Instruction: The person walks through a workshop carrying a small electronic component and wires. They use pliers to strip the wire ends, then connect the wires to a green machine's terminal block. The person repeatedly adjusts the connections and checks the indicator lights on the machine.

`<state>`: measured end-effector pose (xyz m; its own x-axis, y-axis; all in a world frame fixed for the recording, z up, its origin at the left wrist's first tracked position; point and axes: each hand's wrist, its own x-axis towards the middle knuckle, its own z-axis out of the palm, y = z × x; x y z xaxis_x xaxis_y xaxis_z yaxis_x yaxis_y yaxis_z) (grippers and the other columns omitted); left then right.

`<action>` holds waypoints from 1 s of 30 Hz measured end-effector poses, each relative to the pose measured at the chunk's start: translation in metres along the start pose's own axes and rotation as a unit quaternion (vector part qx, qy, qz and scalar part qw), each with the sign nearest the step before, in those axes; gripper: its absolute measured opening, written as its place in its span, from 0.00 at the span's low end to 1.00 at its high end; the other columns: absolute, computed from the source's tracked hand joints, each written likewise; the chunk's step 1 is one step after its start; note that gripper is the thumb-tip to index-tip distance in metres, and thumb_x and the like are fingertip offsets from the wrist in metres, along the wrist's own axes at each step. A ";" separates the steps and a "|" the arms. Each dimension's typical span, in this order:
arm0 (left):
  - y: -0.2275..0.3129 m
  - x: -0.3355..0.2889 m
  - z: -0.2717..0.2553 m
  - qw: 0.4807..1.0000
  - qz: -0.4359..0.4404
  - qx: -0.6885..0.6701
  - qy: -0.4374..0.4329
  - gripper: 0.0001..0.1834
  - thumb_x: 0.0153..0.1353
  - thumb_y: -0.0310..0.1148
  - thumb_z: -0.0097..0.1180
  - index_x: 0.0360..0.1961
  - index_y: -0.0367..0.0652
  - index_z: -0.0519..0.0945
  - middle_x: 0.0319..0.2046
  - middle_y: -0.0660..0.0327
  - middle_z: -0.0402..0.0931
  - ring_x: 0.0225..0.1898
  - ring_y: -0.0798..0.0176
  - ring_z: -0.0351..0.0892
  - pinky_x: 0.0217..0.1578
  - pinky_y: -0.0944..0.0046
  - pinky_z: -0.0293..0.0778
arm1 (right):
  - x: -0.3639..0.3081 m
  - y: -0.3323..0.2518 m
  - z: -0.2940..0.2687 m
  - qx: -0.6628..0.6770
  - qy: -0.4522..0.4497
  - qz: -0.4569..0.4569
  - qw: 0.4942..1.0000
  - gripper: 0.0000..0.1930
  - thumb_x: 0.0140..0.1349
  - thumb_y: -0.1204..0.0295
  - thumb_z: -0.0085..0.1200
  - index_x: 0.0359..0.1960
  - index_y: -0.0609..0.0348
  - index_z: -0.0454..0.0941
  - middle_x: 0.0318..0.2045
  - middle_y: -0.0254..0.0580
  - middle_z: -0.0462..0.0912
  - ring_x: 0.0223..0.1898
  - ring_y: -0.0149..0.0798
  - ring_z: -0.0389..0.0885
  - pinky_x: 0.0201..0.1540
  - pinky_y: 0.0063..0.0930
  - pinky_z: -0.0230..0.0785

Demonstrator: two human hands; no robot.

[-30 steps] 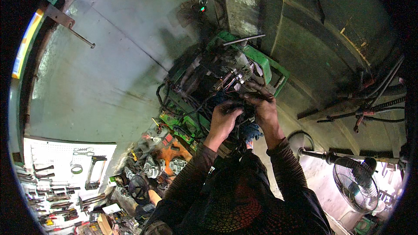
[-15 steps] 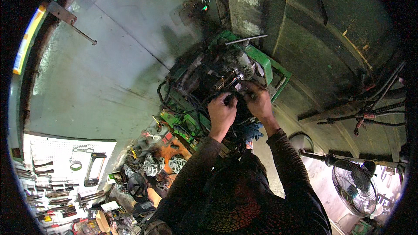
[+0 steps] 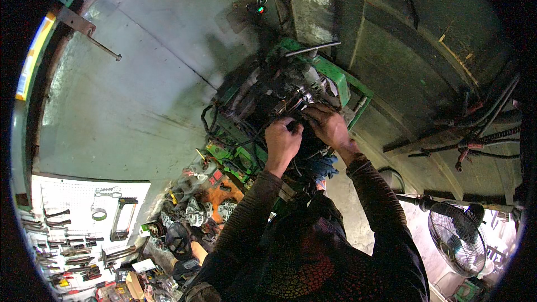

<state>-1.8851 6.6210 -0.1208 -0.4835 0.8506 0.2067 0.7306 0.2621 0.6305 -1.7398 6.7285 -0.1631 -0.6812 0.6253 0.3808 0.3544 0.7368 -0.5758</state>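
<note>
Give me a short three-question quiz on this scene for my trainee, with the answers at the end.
1. Multiple choice: where in the picture is the fan?
a) upper left
b) lower right
c) lower left

2. True or false: the right hand is gripping the fan.

3. Fill in the blank: the metal frame just beyond the hands is coloured ____.

Key:
1. b
2. False: it is close beside the left hand, near the frame.
3. green

Bare left hand (image 3: 282,142), bare right hand (image 3: 330,128): fingertips obscured, grip indeterminate | dark patterned garment (image 3: 313,265): cut by lower edge | slender dark tools (image 3: 78,260): individually indistinct
</note>
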 end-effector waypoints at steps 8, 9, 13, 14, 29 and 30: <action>-0.006 -0.001 0.001 1.000 -0.009 -0.016 -0.010 0.23 0.53 0.43 0.70 0.40 0.32 0.85 0.36 0.42 0.84 0.38 0.40 0.84 0.44 0.51 0.79 | 0.001 -0.002 -0.010 -0.053 -0.025 -0.063 0.996 0.22 0.57 0.67 0.59 0.56 0.46 0.79 0.55 0.44 0.80 0.55 0.53 0.77 0.56 0.44 0.74; -0.007 -0.002 0.002 1.000 -0.011 -0.016 -0.012 0.22 0.53 0.42 0.70 0.40 0.32 0.85 0.36 0.42 0.84 0.38 0.40 0.84 0.44 0.51 0.78 | 0.000 -0.002 -0.010 -0.056 -0.030 -0.064 0.996 0.22 0.57 0.67 0.59 0.56 0.47 0.79 0.55 0.44 0.80 0.55 0.53 0.77 0.56 0.44 0.74; -0.007 -0.003 0.001 1.000 -0.017 -0.023 -0.007 0.22 0.53 0.42 0.70 0.39 0.32 0.85 0.35 0.41 0.83 0.39 0.39 0.83 0.45 0.50 0.78 | -0.005 0.003 -0.004 -0.040 -0.011 -0.087 0.995 0.22 0.56 0.68 0.59 0.56 0.49 0.79 0.55 0.44 0.79 0.55 0.53 0.78 0.56 0.45 0.74; -0.007 -0.003 0.000 0.999 -0.036 -0.023 -0.024 0.22 0.52 0.42 0.70 0.39 0.32 0.85 0.35 0.41 0.83 0.39 0.39 0.83 0.45 0.50 0.77 | -0.006 0.005 -0.003 -0.038 -0.015 -0.084 0.996 0.22 0.56 0.68 0.59 0.56 0.50 0.79 0.55 0.45 0.79 0.55 0.53 0.78 0.56 0.45 0.74; -0.011 -0.011 0.007 0.962 -0.042 -0.266 -0.046 0.12 0.56 0.33 0.65 0.37 0.35 0.85 0.34 0.49 0.86 0.37 0.52 0.87 0.41 0.56 0.77 | 0.014 0.007 -0.006 0.164 -0.143 0.225 0.950 0.16 0.64 0.60 0.57 0.47 0.57 0.80 0.36 0.45 0.85 0.39 0.55 0.84 0.44 0.49 0.76; -0.015 -0.011 0.012 0.959 -0.059 -0.272 -0.055 0.12 0.56 0.32 0.65 0.37 0.35 0.85 0.34 0.49 0.86 0.37 0.52 0.87 0.41 0.56 0.78 | 0.016 0.012 -0.003 0.259 -0.180 0.317 0.894 0.16 0.64 0.60 0.57 0.47 0.56 0.80 0.36 0.43 0.85 0.39 0.54 0.84 0.44 0.48 0.76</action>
<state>-1.8852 6.6130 -0.1412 -0.4720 0.8802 0.0493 0.3003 0.1080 0.9477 -1.7445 6.7481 -0.1618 -0.6436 0.6829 -0.3454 0.4618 -0.0133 -0.8869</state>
